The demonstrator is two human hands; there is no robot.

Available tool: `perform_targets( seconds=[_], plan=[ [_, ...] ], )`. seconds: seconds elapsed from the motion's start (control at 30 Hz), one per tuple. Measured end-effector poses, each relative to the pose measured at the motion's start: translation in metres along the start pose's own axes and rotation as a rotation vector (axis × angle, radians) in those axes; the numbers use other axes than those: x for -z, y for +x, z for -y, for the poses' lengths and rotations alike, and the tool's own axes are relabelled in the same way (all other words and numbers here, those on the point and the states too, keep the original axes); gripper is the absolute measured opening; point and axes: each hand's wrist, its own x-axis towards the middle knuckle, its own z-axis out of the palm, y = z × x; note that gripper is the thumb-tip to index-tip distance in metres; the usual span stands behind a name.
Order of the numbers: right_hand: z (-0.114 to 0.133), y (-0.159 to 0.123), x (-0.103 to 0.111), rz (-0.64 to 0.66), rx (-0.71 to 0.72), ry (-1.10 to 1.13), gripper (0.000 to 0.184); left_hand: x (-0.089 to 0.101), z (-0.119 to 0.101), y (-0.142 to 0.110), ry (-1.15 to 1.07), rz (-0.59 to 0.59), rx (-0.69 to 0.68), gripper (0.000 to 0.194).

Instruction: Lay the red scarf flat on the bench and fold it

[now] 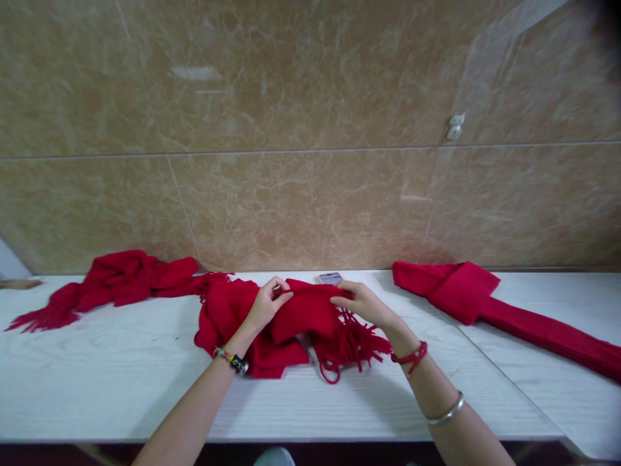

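Note:
A red fringed scarf point(310, 315) lies bunched on the white table in front of me. My left hand point(268, 301) pinches its far edge near the middle. At the edge's right end, my right hand point(361, 302) grips the cloth between thumb and fingers. Between the two hands the edge runs nearly straight. The scarf's fringe hangs loose below my right hand, and one strand curls on the table. The rest of the cloth is heaped to the left, under and beside my left wrist.
Another crumpled red scarf point(130, 278) lies at the left, its fringe spread out. A folded red scarf point(460, 291) stretches along the right. Behind my hands lies a phone point(330, 278). The white table point(145, 382) meets a tiled wall point(301, 213) at the back.

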Motion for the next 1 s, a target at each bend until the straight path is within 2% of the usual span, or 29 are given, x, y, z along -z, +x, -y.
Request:
perform_targets(
  seconds=[0.1,0.23,0.3,0.37,0.47,0.57,0.63,0.7,0.77,0.87,1.0],
  plan=[
    [-0.002,0.004,-0.002,-0.248,-0.019,0.101,0.021,0.000,-0.001,-0.002,0.055,0.103,0.062,0.020],
    [-0.006,0.004,0.006,-0.479,-0.064,0.162,0.026,0.001,-0.004,-0.004,0.032,0.296,0.124,0.026],
    [-0.008,0.002,0.013,-0.530,-0.088,0.145,0.028,0.002,-0.006,-0.004,0.018,0.287,0.120,0.027],
    [-0.011,0.000,0.021,-0.439,-0.097,0.045,0.027,0.003,-0.007,-0.003,0.021,0.222,0.086,0.025],
    [-0.012,-0.003,0.024,-0.174,-0.081,-0.132,0.027,-0.001,-0.008,-0.003,0.059,0.177,0.001,0.019],
    [-0.007,-0.005,0.012,-0.075,0.029,-0.186,0.045,-0.009,-0.012,-0.007,0.167,0.294,-0.109,0.009],
    [-0.002,-0.006,-0.002,0.006,0.106,-0.206,0.049,-0.014,-0.016,-0.010,0.225,0.391,-0.171,0.006],
    [0.003,-0.006,-0.015,0.136,0.109,-0.232,0.043,-0.017,-0.019,-0.012,0.247,0.444,-0.208,0.007],
    [0.006,-0.005,-0.023,0.225,0.076,-0.264,0.026,-0.017,-0.021,-0.012,0.258,0.453,-0.208,0.008],
    [0.008,-0.004,-0.030,0.200,0.070,-0.269,0.008,-0.012,-0.020,-0.010,0.279,0.429,-0.140,0.007],
    [0.013,-0.004,-0.039,0.006,0.105,-0.236,0.003,0.000,-0.014,-0.005,0.257,0.472,-0.039,0.015]
  ],
)
